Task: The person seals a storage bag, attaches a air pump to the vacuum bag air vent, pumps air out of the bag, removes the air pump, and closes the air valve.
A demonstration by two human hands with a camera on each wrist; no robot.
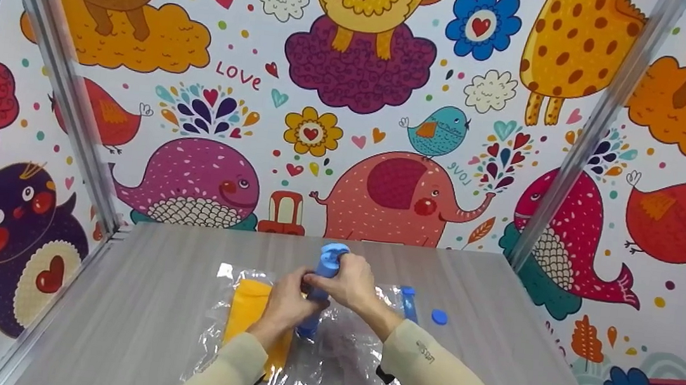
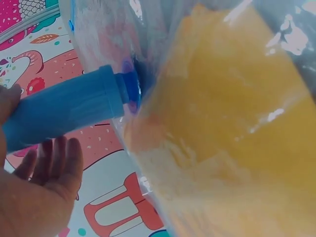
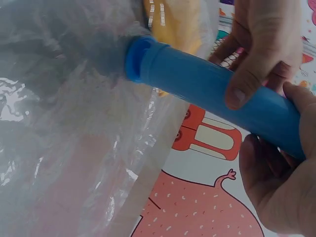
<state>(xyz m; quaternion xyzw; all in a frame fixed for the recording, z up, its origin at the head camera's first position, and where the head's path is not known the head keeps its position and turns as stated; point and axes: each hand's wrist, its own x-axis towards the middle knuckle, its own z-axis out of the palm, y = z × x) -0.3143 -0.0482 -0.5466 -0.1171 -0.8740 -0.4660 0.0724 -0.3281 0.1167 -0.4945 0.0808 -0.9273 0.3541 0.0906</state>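
A blue hand pump (image 1: 308, 326) stands nearly upright on a clear plastic bag (image 1: 351, 359). My left hand (image 1: 290, 302) grips the pump's barrel around its middle. Higher up, my right hand (image 1: 354, 281) holds the top end, fingers curled round it. In the right wrist view the left thumb lies across the blue barrel (image 3: 197, 84), with the right hand (image 3: 279, 187) at the end away from the bag. The pump's narrower tip (image 2: 131, 91) meets a round blue valve on the plastic. Folded yellow cloth (image 1: 248, 304) shows through the bag's left side.
A small blue cap (image 1: 439, 317) lies on the grey wood-grain table (image 1: 133, 311), right of the bag. A blue strip (image 1: 409, 305) runs along the bag's right edge. Walls printed with cartoon animals stand behind and at both sides, with metal posts (image 1: 551, 182) at the corners.
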